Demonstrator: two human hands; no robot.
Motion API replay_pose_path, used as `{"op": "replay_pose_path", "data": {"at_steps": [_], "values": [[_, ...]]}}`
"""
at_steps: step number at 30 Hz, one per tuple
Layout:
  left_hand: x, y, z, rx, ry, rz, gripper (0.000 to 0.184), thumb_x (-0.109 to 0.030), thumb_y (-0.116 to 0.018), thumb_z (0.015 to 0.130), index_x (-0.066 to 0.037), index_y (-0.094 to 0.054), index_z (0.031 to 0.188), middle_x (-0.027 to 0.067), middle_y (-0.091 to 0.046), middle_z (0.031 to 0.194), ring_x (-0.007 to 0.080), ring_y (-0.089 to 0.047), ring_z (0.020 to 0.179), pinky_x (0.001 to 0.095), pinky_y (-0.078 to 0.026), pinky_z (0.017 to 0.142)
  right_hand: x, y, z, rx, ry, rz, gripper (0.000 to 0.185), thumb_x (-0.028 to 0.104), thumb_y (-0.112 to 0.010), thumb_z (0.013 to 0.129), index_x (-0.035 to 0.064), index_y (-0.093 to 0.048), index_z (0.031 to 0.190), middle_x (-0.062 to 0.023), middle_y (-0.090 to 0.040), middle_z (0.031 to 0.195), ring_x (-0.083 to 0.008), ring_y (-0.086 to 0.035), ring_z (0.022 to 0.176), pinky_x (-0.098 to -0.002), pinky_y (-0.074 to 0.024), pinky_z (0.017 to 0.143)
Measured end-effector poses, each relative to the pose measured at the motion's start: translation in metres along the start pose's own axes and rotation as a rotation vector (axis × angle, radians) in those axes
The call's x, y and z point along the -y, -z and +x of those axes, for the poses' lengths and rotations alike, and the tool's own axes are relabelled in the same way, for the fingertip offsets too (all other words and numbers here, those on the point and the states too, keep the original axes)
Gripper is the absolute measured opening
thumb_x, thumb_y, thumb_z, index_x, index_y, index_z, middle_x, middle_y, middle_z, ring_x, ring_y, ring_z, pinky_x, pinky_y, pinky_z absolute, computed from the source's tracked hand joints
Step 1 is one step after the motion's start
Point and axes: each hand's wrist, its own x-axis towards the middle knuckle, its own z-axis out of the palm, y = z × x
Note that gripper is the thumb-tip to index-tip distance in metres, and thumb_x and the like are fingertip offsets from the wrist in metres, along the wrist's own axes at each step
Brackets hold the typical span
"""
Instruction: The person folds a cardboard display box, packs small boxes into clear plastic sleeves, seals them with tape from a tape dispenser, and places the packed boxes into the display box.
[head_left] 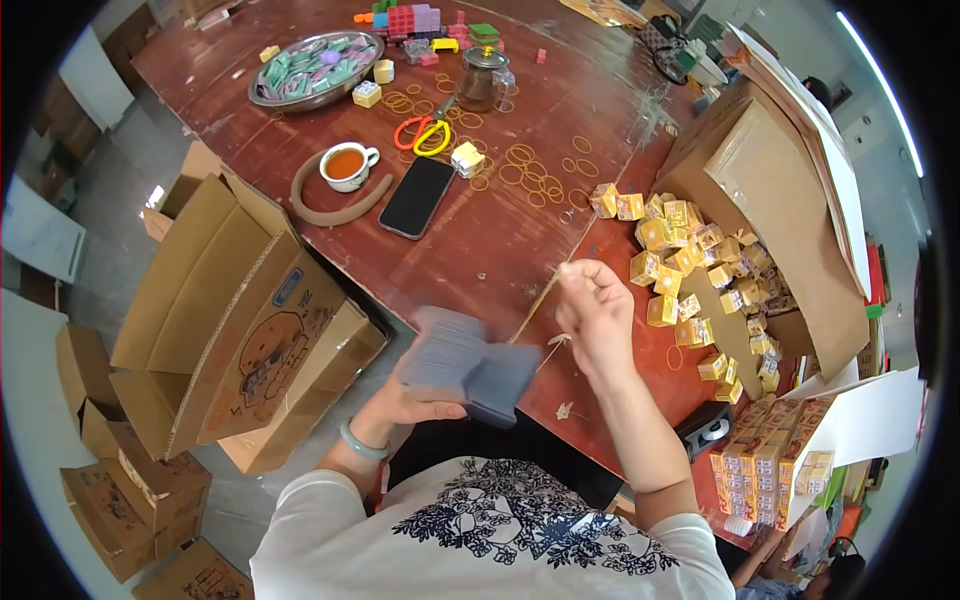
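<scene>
In the head view my left hand [420, 400] is wrapped round a thick stack of dark grey cards [455, 360], blurred by motion, just past the table's front edge. Above and to the right of the stack, my right hand [596, 310] is raised with thumb and fingertips pressed together. Whatever it pinches, if anything, is too small and blurred to make out. Many thin rubber bands [530, 172] lie loose farther back on the red table. A black phone [417, 198] rests beyond the stack, beside red and yellow scissors [425, 134].
Small yellow boxes [662, 236] spill from a carton [770, 190] at the right. A teacup [347, 165], a brown ring-shaped object [330, 214], a glass pot [484, 80] and a metal bowl [316, 70] stand farther back. An open carton [225, 330] is at the left.
</scene>
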Motion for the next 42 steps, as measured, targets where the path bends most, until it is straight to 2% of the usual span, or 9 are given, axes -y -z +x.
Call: {"op": "replay_pose_path", "data": {"at_steps": [5, 9, 11, 12, 16, 22, 27, 31, 42], "values": [[0.013, -0.013, -0.005, -0.572, 0.154, -0.729, 0.07, -0.026, -0.073, 0.085, -0.004, -0.041, 0.143, 0.0143, -0.059, 0.131, 0.0273, -0.059, 0.113, 0.0424, -0.045, 0.102, -0.071, 0.061, 0.012, 0.146, -0.486, 0.585, 0.004, 0.006, -0.067, 0.093, 0.0034, -0.066, 0.094, -0.0002, -0.056, 0.078, -0.0043, -0.046, 0.063, -0.0157, -0.0362, 0.057], [-0.014, 0.0, 0.034, -0.946, 0.211, -0.763, 0.062, -0.03, -0.062, 0.095, -0.001, -0.038, 0.145, 0.0197, -0.058, 0.13, 0.0289, -0.061, 0.111, 0.0405, -0.049, 0.096, -0.076, 0.05, 0.023, 0.197, 0.048, -0.359, 0.005, 0.011, -0.071, 0.09, 0.0064, -0.069, 0.088, -0.0033, -0.058, 0.098, -0.0124, -0.053, 0.084, -0.0231, -0.0432, 0.074], [-0.024, 0.001, 0.043, -0.908, 0.274, -0.735, 0.063, -0.03, -0.062, 0.094, 0.0, -0.038, 0.144, 0.0206, -0.058, 0.13, 0.0292, -0.061, 0.11, 0.0402, -0.05, 0.095, -0.079, 0.047, 0.068, 0.097, 0.479, -0.775, 0.01, 0.015, -0.075, 0.083, 0.0085, -0.07, 0.077, -0.0075, -0.056, 0.118, -0.0235, -0.054, 0.103, -0.0331, -0.0447, 0.086], [-0.029, 0.0, 0.045, -0.886, 0.346, -0.712, 0.064, -0.03, -0.063, 0.094, 0.001, -0.038, 0.144, 0.0214, -0.057, 0.13, 0.0295, -0.061, 0.11, 0.0399, -0.05, 0.094, -0.075, 0.043, 0.093, 0.011, 0.584, -0.853, 0.011, 0.018, -0.075, 0.079, 0.0098, -0.071, 0.074, -0.0071, -0.06, 0.106, -0.0253, -0.056, 0.098, -0.0356, -0.0459, 0.086], [-0.032, -0.016, 0.053, -0.802, 0.54, -0.672, 0.061, -0.027, -0.067, 0.092, 0.007, -0.044, 0.137, 0.0239, -0.06, 0.124, 0.0318, -0.064, 0.108, 0.04, -0.053, 0.091, -0.095, 0.058, 0.19, -0.011, 0.272, -0.682, 0.018, 0.019, -0.074, 0.086, 0.0022, -0.071, 0.083, -0.0068, -0.066, 0.076, -0.0194, -0.064, 0.078, -0.0312, -0.0522, 0.069], [-0.033, -0.044, 0.06, -0.532, 0.579, -0.589, 0.066, -0.018, -0.076, 0.084, 0.009, -0.043, 0.135, 0.0245, -0.061, 0.12, 0.0293, -0.064, 0.102, 0.0369, -0.053, 0.089, -0.054, 0.067, 0.114, 0.062, -0.093, -0.456, 0.007, 0.012, -0.07, 0.088, 0.0054, -0.068, 0.086, -0.0045, -0.067, 0.084, -0.0114, -0.062, 0.074, -0.0251, -0.0476, 0.063], [-0.019, -0.091, 0.067, -0.343, 0.562, -0.453, 0.067, -0.014, -0.081, 0.08, 0.008, -0.044, 0.13, 0.0227, -0.062, 0.114, 0.0261, -0.064, 0.098, 0.0335, -0.054, 0.085, -0.004, 0.076, -0.014, 0.151, 0.651, -0.642, 0.011, 0.005, -0.071, 0.083, 0.0032, -0.062, 0.09, -0.0086, -0.063, 0.112, -0.0212, -0.06, 0.101, -0.0321, -0.0493, 0.086], [-0.018, -0.133, 0.07, -0.314, 0.586, -0.359, 0.064, -0.011, -0.084, 0.076, 0.007, -0.046, 0.125, 0.0199, -0.062, 0.108, 0.0237, -0.065, 0.092, 0.0294, -0.055, 0.078, -0.007, 0.1, -0.085, 0.027, 0.422, -0.901, 0.032, 0.005, -0.071, 0.08, 0.0045, -0.058, 0.11, -0.014, -0.05, 0.133, -0.0324, -0.056, 0.115, -0.0361, -0.048, 0.094], [-0.014, -0.177, 0.079, 0.049, 0.41, 0.236, 0.071, -0.015, -0.087, 0.071, 0.006, -0.046, 0.124, 0.0222, -0.062, 0.109, 0.0265, -0.066, 0.091, 0.0315, -0.056, 0.077, -0.018, 0.163, -0.138, -0.021, -0.113, -0.703, 0.039, 0.007, -0.072, 0.08, 0.0063, -0.055, 0.116, -0.0136, -0.047, 0.135, -0.0292, -0.059, 0.111, -0.0323, -0.0488, 0.091]]}}
